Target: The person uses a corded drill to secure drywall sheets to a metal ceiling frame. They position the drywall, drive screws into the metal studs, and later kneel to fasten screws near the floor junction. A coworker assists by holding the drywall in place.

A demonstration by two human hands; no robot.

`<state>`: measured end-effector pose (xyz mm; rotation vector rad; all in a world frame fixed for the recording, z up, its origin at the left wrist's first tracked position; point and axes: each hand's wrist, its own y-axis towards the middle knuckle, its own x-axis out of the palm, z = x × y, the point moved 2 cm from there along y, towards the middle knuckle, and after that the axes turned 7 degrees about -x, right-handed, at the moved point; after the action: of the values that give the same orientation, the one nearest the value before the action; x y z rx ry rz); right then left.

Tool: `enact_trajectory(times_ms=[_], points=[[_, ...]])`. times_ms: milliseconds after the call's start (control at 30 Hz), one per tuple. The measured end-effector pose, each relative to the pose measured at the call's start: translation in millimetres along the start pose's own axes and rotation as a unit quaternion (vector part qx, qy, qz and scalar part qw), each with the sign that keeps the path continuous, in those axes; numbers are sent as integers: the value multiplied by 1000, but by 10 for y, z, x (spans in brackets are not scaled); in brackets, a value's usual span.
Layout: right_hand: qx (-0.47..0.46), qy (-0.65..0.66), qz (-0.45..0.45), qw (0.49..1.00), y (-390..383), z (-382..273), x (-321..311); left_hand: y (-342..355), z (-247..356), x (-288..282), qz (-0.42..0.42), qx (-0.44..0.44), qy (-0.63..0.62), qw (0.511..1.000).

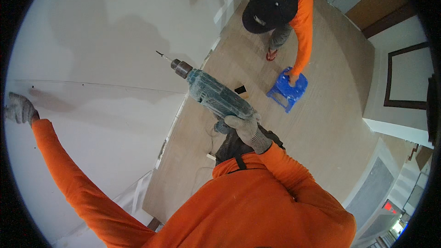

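Note:
A dusty blue-green power drill (218,94) slants across the middle of the view, its metal chuck (181,68) and thin bit pointing up and left toward the white wall. My gloved right hand (245,128) is closed round the drill's rear end, near my waist. The bit's tip appears in front of the wall; I cannot tell whether it touches. Far to the left, my outstretched left arm ends in a grey-gloved left hand (21,109) at the wall (105,110). Its fingers run into the dark rim of the picture, so their grip is unclear.
A thin line and several dark dots mark the wall. Ahead, a co-worker (305,23) in orange and a black cap bends over, one hand on a blue plastic stool (289,89). A small black-and-tan block (240,91) lies on the wood-look floor (321,156). A cord trails near my waist.

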<state>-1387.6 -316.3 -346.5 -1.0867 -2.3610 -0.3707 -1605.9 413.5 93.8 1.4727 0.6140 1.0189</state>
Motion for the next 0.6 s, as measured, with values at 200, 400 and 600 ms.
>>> enact_trajectory(times_ms=[200, 400, 600], points=[[21, 102, 0, 995, 1308, -930, -685, -25, 2077, 944, -44, 45, -29, 998], [59, 96, -8, 994, 1924, -1261, -1316, -307, 3105, 1257, -70, 60, -29, 995], [79, 114, -43, 989, 2032, -1519, -1412, -186, 3294, 1189, -68, 59, -25, 996]])
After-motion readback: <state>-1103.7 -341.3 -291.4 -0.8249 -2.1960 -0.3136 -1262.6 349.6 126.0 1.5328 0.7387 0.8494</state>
